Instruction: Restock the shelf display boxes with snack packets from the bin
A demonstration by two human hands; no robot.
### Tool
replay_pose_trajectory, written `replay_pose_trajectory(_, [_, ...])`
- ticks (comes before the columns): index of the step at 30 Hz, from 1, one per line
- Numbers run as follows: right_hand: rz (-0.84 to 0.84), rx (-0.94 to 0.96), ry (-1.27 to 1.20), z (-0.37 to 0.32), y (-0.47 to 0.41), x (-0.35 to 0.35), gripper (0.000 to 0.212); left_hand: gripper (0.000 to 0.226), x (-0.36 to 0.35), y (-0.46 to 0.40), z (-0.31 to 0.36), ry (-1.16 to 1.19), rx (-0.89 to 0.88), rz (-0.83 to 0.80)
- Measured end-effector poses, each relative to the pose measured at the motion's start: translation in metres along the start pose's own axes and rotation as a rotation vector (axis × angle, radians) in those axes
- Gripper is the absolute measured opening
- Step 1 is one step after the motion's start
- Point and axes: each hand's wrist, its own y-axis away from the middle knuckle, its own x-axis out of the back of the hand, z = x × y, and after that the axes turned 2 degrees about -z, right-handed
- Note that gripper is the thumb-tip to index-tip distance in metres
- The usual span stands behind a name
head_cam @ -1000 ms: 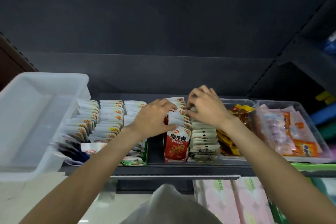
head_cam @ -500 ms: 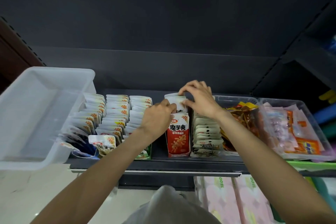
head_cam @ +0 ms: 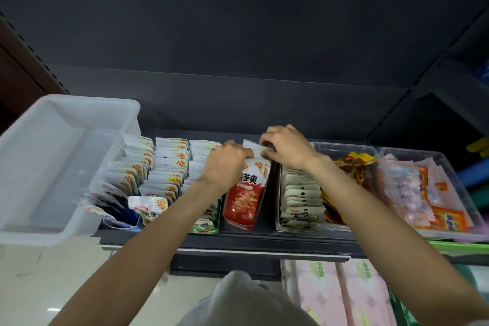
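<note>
Head view, looking down onto a dark shelf [head_cam: 264, 239] with a dark back panel.

Left hand [head_cam: 225, 167] at the row of red-and-white packets [head_cam: 244, 200], fingers curled over the top edges of the packets behind the front one; grip closed on those packet tops. Right hand [head_cam: 287, 147] just beyond, touching the same row at its rear, thumb and fingers pinching the top of a white packet [head_cam: 251, 147] that stands above the rest. Both hands close together, nearly touching over the row.

Red-and-white packets standing upright in a narrow display slot near the shelf centre, front packet facing the camera, slightly tilted.

Left of that slot: three rows of white packets with orange labels [head_cam: 169, 167], packed upright in display boxes; a green-edged box [head_cam: 209, 225] under the left forearm. Further left, dark blue packets [head_cam: 119, 206] leaning beside a clear plastic bin [head_cam: 66, 140], which sits at the shelf's left end, overhanging the edge; nothing discernible inside it.

Right of the slot: a row of pale beige packets [head_cam: 301, 193], then a clear tray of brown-and-yellow packets [head_cam: 354, 167], then another clear tray [head_cam: 463, 206] with pink and orange packets.

Below the shelf: pink wrapped packs [head_cam: 338, 296]. Pale fabric [head_cam: 243, 299] at bottom centre. Light floor [head_cam: 53, 280] at lower left.
</note>
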Motion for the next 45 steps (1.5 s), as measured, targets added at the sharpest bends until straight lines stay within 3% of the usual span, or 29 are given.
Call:
replay_pose_trajectory(4, [-0.016,-0.024,-0.062,0.0,0.002,0.0,0.031,0.038,-0.007,0.007,0.006,0.089,-0.01,0.067])
replay_pose_trajectory(11, [-0.065,-0.052,-0.11,-0.002,-0.006,0.007,0.034,0.101,-0.035,0.029,0.054,0.549,0.317,0.11])
replay_pose_trajectory(16, [-0.098,-0.049,-0.07,-0.006,-0.008,0.006,0.032,0.098,-0.055,0.023,0.071,0.595,0.446,0.303])
replay_pose_trajectory(22, [-0.161,-0.087,-0.128,-0.01,-0.007,0.005,0.025,0.091,-0.068,0.012,0.062,0.657,0.452,0.453])
replay_pose_trajectory(30, [0.009,-0.131,-0.237,-0.011,0.0,0.009,0.016,0.082,-0.072,0.009,0.061,0.703,0.38,0.649])
replay_pose_trajectory(35, [0.03,-0.106,-0.183,-0.005,0.0,0.012,0.027,0.093,-0.069,0.003,0.059,0.71,0.299,0.577])
replay_pose_trajectory(39, [0.067,-0.172,-0.211,0.005,0.0,0.012,0.046,0.108,-0.068,0.007,0.054,0.709,0.388,0.498])
replay_pose_trajectory(42, [0.148,-0.179,-0.189,0.011,0.002,0.014,0.043,0.111,-0.07,0.011,0.052,0.734,0.463,0.351])
replay_pose_trajectory(45, [0.081,-0.144,-0.102,0.009,0.0,0.01,0.035,0.104,-0.074,0.01,0.048,0.71,0.514,0.274])
